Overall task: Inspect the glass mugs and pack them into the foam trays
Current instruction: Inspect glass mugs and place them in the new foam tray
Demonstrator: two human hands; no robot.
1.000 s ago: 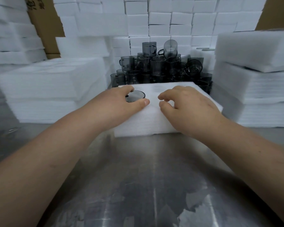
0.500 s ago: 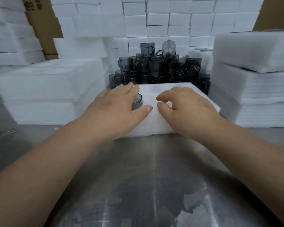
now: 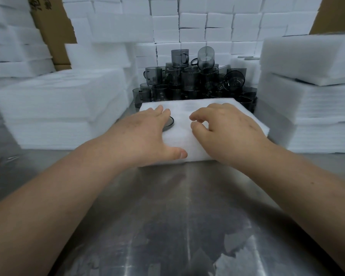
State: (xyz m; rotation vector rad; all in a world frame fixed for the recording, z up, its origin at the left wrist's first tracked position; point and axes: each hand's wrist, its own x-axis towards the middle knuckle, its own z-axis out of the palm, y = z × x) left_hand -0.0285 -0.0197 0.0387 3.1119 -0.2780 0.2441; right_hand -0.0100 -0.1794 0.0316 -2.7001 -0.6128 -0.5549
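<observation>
View from a head-worn camera, looking down along two bare forearms that reach forward over a scuffed stainless steel table (image 3: 177,216).

A thick white rectangular foam tray (image 3: 199,108) lies flat on the table straight ahead. Both hands rest on top of it.

The left hand (image 3: 147,136) lies flat, palm down, with its fingers straight and close together. Its thumb is spread wide along the tray's near edge. The fingers cover most of a dark round smoked-glass mug (image 3: 169,122) sunk into a pocket near the tray's left side. Only a curved sliver of the mug's rim shows beside the fingers.

The right hand (image 3: 225,132) sits just to the right on the bare foam. Its fingers are loosely bent with the tips touching the surface. Thumb and forefinger are close together but apart, and grip nothing.

Right behind the tray stands a heaped pile of smoky grey glass mugs with handles (image 3: 193,82), some upright and some tipped on their sides.

Tall stacks of white foam sheets flank the scene on the left (image 3: 58,104) and on the right (image 3: 311,108). A wall of small white foam blocks (image 3: 205,20) fills the background. A brown cardboard box (image 3: 54,30) stands at the upper left.
</observation>
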